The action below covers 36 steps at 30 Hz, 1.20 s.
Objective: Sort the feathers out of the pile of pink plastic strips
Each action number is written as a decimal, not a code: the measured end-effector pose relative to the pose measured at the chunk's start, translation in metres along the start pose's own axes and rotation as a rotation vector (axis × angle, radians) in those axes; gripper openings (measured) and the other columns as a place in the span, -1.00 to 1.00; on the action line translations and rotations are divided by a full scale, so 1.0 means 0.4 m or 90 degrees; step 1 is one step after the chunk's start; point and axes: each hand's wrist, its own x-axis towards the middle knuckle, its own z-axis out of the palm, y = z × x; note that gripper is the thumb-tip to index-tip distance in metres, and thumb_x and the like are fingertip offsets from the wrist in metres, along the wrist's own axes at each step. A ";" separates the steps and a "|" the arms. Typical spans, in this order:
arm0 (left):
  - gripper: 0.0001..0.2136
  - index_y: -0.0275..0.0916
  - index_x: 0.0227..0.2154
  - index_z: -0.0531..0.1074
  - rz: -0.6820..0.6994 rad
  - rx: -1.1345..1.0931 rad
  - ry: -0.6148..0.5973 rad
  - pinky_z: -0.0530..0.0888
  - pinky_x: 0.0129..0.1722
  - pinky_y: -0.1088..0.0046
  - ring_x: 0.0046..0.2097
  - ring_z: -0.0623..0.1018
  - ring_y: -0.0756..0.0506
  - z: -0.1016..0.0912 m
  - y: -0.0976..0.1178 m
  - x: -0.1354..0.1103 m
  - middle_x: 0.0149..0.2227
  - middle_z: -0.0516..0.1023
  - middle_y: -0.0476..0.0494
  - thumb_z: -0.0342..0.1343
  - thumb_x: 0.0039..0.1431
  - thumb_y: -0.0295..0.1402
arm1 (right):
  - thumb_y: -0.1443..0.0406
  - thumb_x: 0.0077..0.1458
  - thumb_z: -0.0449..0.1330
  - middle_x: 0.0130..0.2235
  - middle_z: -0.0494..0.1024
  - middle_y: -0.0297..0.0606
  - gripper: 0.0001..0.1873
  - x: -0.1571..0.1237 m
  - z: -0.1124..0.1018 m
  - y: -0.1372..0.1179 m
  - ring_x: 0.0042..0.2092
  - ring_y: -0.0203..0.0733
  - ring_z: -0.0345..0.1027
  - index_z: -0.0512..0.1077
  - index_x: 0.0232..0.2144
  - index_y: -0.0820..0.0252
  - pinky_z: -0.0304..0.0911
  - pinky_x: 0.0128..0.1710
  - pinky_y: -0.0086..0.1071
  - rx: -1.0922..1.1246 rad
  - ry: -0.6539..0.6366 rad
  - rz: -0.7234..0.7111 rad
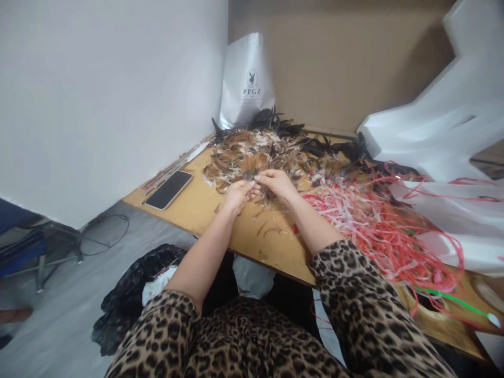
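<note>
My left hand [241, 193] and my right hand [276, 184] meet above the near part of the tabletop, fingertips pinched close together. Between them is a small tuft of brown and dark feathers [252, 167], fanned out away from me. Both hands appear closed on its base, though the fingers hide most of that spot. Just beyond lies a wide pile of loose brown, white and black feathers [232, 149]. To the right of my right hand spreads a tangle of red and pale pink ribbon strips [366, 223].
A phone [169, 190] lies at the table's [220, 231] left. A white printed bag [247, 84] stands at the back corner, and white plastic [425, 121] rises on the right. A green stick [457, 299] lies near right. On the floor is a black plastic bag [134, 289].
</note>
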 end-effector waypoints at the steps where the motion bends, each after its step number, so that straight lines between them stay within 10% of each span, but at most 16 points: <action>1: -0.81 -0.40 -0.49 0.42 0.000 0.016 -0.005 0.34 -0.54 0.66 -0.53 0.45 0.12 0.002 0.000 -0.001 -0.48 0.53 -0.15 0.23 -0.13 -0.35 | 0.14 -0.34 0.31 -0.60 0.41 -0.40 -0.70 0.000 0.000 0.001 -0.54 -0.42 0.15 0.44 -0.59 0.27 0.09 -0.47 -0.47 -0.008 0.002 -0.001; 36: -0.84 -0.39 -0.57 0.45 0.026 0.138 -0.053 0.35 -0.54 0.61 -0.56 0.44 0.08 0.011 -0.007 -0.009 -0.58 0.50 -0.13 0.19 -0.11 -0.35 | 0.16 -0.33 0.27 -0.66 0.32 -0.43 -0.72 -0.002 -0.004 -0.006 -0.59 -0.41 0.10 0.35 -0.68 0.28 0.02 -0.58 -0.48 -0.147 0.000 -0.012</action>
